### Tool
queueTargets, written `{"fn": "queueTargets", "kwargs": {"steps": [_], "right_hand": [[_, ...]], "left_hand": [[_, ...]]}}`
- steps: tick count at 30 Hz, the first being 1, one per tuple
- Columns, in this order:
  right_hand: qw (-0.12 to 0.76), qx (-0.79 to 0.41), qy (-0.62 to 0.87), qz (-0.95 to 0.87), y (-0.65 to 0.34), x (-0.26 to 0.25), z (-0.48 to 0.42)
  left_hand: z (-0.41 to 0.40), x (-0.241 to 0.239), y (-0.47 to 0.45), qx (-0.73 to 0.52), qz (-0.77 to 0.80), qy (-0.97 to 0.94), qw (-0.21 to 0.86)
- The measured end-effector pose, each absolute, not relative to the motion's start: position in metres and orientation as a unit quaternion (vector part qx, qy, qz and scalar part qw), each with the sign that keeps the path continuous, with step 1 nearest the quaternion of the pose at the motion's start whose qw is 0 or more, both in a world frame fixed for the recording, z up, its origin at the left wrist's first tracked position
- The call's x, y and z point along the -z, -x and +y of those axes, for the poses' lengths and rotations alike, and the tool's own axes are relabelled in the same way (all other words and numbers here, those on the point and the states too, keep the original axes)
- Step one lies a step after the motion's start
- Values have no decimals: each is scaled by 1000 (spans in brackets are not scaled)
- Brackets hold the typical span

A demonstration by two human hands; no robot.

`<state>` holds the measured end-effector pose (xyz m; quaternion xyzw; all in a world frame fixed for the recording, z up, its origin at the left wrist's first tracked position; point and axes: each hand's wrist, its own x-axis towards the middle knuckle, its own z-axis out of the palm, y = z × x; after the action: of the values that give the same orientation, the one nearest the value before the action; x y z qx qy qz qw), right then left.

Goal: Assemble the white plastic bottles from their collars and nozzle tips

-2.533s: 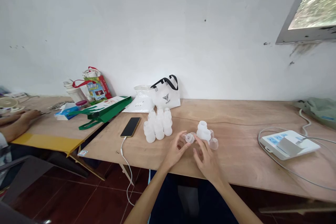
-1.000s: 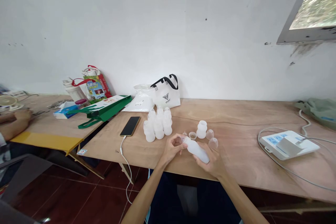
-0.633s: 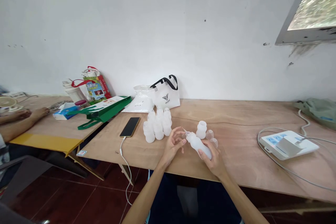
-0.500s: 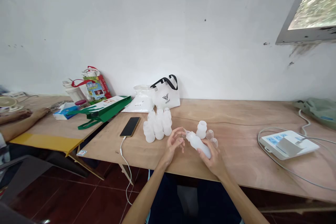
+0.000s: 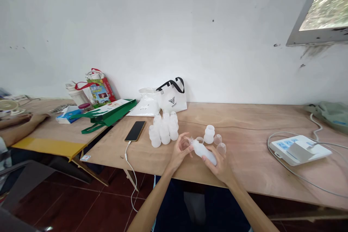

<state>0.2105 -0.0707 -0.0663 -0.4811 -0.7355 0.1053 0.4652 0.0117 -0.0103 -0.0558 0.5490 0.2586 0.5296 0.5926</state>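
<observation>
A translucent white plastic bottle lies tilted between my hands over the front of the table, its narrow top toward the left. My right hand is wrapped round its lower body. With curled fingers and thumb, my left hand closes at the bottle's top; a clear piece there is partly hidden. Just behind the bottle is a clear round cap. Another white bottle stands upright beyond it, with clear domed caps to its right. Several white bottles stand grouped behind my left hand.
A phone with a white cable lies left of the grouped bottles. White bags rest by the wall. To the right sits a white power strip with grey cord. Another person's arms rest on the left table.
My left fingers have curled in closer round the bottle's top. The bottle has shifted slightly, and a clear cap now shows behind it.
</observation>
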Motion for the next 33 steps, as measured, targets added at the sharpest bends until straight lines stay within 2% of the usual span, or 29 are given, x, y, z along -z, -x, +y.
{"fn": "queueTargets", "kwargs": {"steps": [8, 15, 21, 26, 33], "right_hand": [[480, -104, 495, -717, -212, 63, -72], [459, -84, 478, -744, -209, 70, -69], [460, -107, 488, -734, -214, 65, -71], [447, -118, 479, -746, -212, 66, -71], [457, -129, 478, -739, -213, 66, -72]], "left_hand": [[-12, 54, -10, -532, 264, -537, 599], [-10, 56, -8, -543, 292, -547, 566], [-14, 51, -7, -518, 243, -563, 597], [-14, 51, -8, -532, 272, -567, 567], [-15, 49, -8, -505, 205, -569, 616]]}}
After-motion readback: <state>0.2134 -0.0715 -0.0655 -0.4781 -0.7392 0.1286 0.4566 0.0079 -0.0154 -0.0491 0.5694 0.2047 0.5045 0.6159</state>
